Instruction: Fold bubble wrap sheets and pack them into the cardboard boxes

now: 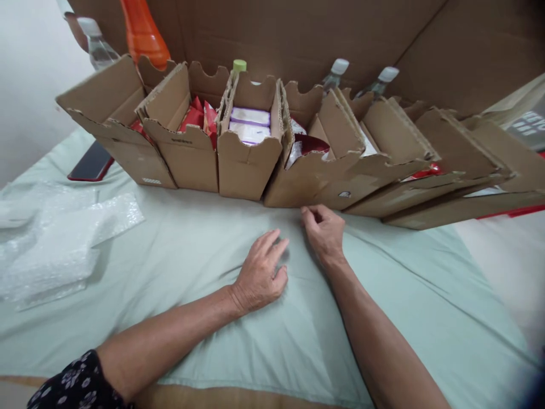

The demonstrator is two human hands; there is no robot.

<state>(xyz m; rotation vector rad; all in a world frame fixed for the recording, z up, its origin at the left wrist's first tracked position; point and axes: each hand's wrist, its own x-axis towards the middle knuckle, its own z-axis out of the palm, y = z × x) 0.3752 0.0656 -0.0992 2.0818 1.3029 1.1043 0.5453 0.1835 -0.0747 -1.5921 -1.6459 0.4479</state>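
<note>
My left hand (264, 272) hovers over or rests on the pale green cloth (191, 255), fingers apart and nothing in them. To its right, my right hand (327, 234) is closed, thumb and fingertips pinched together at the foot of a cardboard box (317, 179). Whether anything sits in that pinch is hidden. The box holds a dark red and clear packet (313, 143). Beside it stands a narrower cardboard box (249, 170) with white and purple packs (250, 125) inside.
More open cardboard boxes line the row, one with red packets (196, 115). Bottles, including an orange bottle (145, 34), stand behind them. Bubble wrap (55, 244) and a dark phone (91, 161) lie at the left. A large brown cardboard panel (289, 34) rises at the back.
</note>
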